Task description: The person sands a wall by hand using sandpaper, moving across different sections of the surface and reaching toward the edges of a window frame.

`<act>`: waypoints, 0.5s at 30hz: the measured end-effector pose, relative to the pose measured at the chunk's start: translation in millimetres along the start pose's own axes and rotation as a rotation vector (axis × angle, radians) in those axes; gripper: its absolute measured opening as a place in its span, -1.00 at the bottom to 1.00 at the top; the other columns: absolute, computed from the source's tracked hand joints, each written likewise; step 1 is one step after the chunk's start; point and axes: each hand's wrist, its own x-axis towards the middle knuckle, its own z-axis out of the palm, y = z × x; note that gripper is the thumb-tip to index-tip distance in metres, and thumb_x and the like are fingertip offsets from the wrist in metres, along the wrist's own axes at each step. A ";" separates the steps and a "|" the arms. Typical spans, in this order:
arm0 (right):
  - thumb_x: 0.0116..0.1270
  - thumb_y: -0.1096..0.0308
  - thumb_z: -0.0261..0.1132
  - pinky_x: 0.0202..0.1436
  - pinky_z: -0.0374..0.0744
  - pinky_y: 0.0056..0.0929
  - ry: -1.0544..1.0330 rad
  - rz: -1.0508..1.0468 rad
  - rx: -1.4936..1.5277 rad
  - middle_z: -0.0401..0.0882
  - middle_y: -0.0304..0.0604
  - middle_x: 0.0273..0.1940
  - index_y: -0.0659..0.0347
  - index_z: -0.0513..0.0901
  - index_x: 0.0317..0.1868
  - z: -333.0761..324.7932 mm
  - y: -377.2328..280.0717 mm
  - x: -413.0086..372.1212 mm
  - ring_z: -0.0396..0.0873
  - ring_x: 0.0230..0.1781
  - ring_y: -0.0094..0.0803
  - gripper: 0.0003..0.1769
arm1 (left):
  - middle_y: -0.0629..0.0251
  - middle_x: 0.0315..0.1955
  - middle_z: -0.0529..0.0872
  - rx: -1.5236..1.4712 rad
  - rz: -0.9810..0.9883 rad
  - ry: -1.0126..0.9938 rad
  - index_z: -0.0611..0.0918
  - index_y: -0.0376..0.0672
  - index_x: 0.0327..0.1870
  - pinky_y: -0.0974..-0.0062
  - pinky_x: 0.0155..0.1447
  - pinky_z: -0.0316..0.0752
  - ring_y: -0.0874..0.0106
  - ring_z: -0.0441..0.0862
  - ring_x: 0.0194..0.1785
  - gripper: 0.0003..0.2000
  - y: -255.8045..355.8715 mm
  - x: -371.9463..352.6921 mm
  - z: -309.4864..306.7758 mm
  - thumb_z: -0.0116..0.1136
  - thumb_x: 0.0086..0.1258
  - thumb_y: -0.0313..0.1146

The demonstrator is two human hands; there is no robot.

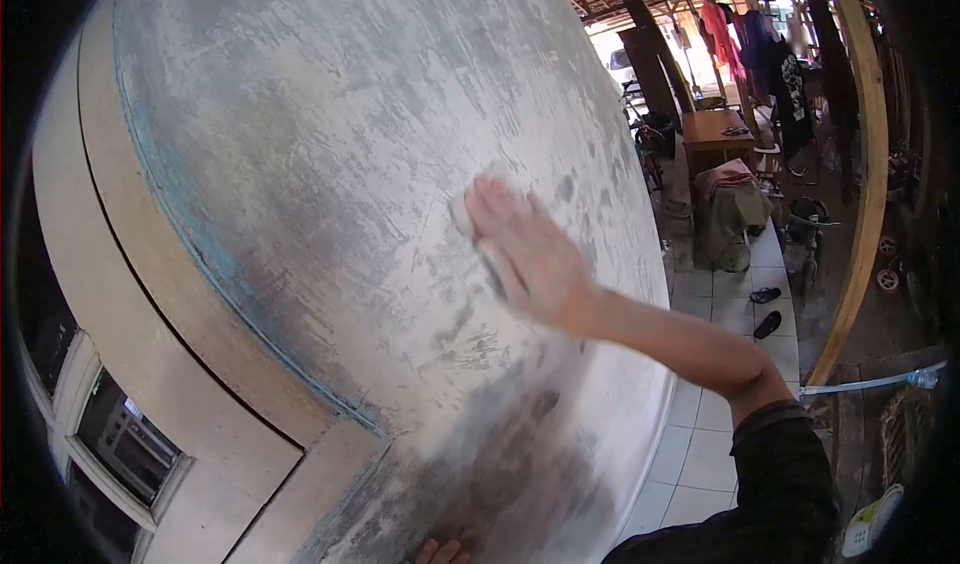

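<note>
My right hand point(530, 249) presses against a grey and white patchy wall point(330, 144), its fingers pointing up and to the left. The hand is dusty and slightly smeared by motion. Under its palm and fingers shows the edge of a thin pale grey sheet point(462, 214), which looks like sandpaper; most of it is hidden. At the bottom edge only the fingertips of my left hand point(437, 552) appear, resting on the dark, stained lower part of the wall. They seem to hold nothing.
A beige door frame point(190, 334) edged with blue paint borders the wall on the left. To the right are a white tiled walkway point(700, 454), black sandals point(767, 324), a wooden post point(860, 194), a wooden table point(715, 129) and hanging clothes point(725, 39).
</note>
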 end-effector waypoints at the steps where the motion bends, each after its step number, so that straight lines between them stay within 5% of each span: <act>1: 0.56 0.33 -0.01 0.50 0.25 -0.02 0.015 0.038 0.024 0.21 0.25 0.45 0.31 0.31 0.45 -1.4 7.0 13.6 0.20 0.51 -0.01 -0.49 | 0.32 -0.32 0.82 0.022 -0.026 -0.037 0.67 -0.08 -0.37 0.24 0.25 0.36 0.28 0.76 -0.13 -0.79 3.1 3.2 -1.1 0.04 0.49 -0.31; 4: 0.51 0.41 0.06 0.49 0.28 0.02 0.136 0.077 0.171 0.19 0.26 0.46 0.29 0.30 0.45 8.6 -2.7 28.1 0.26 0.46 0.06 -0.48 | 0.33 -0.34 0.81 -0.009 -0.022 0.027 0.66 -0.10 -0.38 0.26 0.25 0.37 0.29 0.76 -0.12 -0.79 2.7 2.4 3.3 0.04 0.47 -0.32; 7: 0.51 0.39 0.08 0.52 0.25 -0.03 0.032 -0.083 0.213 0.19 0.26 0.46 0.32 0.31 0.43 0.2 -30.6 -6.1 0.24 0.48 0.03 -0.48 | 0.31 -0.35 0.81 0.050 -0.084 -0.085 0.65 -0.13 -0.40 0.27 0.24 0.38 0.29 0.76 -0.16 -0.81 9.0 8.9 -5.6 0.05 0.44 -0.35; 11: 0.56 0.36 0.01 0.52 0.27 -0.10 0.039 -0.279 0.090 0.23 0.24 0.44 0.45 0.32 0.41 4.9 -17.7 -1.9 0.17 0.51 0.05 -0.50 | 0.27 -0.37 0.80 -0.011 0.088 0.120 0.62 -0.17 -0.38 0.27 0.18 0.44 0.29 0.77 -0.22 -0.84 -2.7 4.2 6.7 0.05 0.41 -0.38; 15: 0.53 0.42 0.02 0.52 0.25 -0.10 0.079 -0.046 0.219 0.24 0.25 0.43 0.44 0.30 0.42 -6.5 -29.9 58.4 0.19 0.49 0.13 -0.50 | 0.27 -0.37 0.78 -0.036 0.099 0.113 0.59 -0.16 -0.35 0.27 0.12 0.49 0.29 0.77 -0.24 -0.88 -11.1 -8.6 6.3 0.05 0.39 -0.39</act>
